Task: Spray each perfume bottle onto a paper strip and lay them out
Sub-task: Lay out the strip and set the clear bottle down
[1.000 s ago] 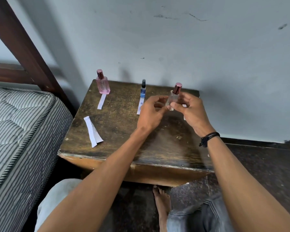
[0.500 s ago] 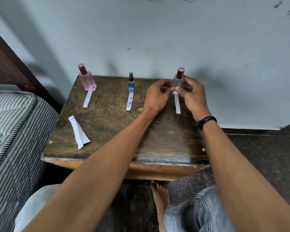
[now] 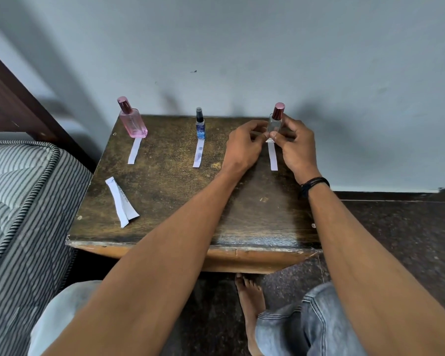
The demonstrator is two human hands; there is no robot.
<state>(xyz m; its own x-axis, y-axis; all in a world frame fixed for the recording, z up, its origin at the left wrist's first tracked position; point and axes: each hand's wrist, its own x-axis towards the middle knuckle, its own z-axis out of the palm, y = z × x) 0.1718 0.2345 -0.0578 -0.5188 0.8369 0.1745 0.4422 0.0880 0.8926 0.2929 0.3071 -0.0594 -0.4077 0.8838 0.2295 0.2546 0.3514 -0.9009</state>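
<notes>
Clear bottle [image 3: 275, 124] upright at the table's [image 3: 165, 201] back right.
Your right hand [image 3: 297, 147] grips it; your left hand [image 3: 243, 147] pinches the top end of the strip [image 3: 272, 158] at its base.

A dark, worn wooden table [image 3: 165, 201] stood against a pale grey wall [image 3: 242, 47]. Along its far edge stood three perfume bottles, well apart: a pink glass bottle with a rose metallic cap [image 3: 132, 122] at left, a small blue bottle with a black sprayer [image 3: 200, 125] in the middle, and a clear glass bottle with a dark red cap [image 3: 275, 122] at right. A white paper strip lay just in front of each [image 3: 134, 151] [image 3: 198, 153] [image 3: 272, 155]. The right hand [image 3: 297, 147], with a black wristband [image 3: 314, 185], curled round the clear bottle. The left hand [image 3: 242, 147] pinched at that bottle's base, by the strip's far end. Spare folded white strips [image 3: 121, 201] lay near left, beside a striped mattress [image 3: 16, 201].
</notes>
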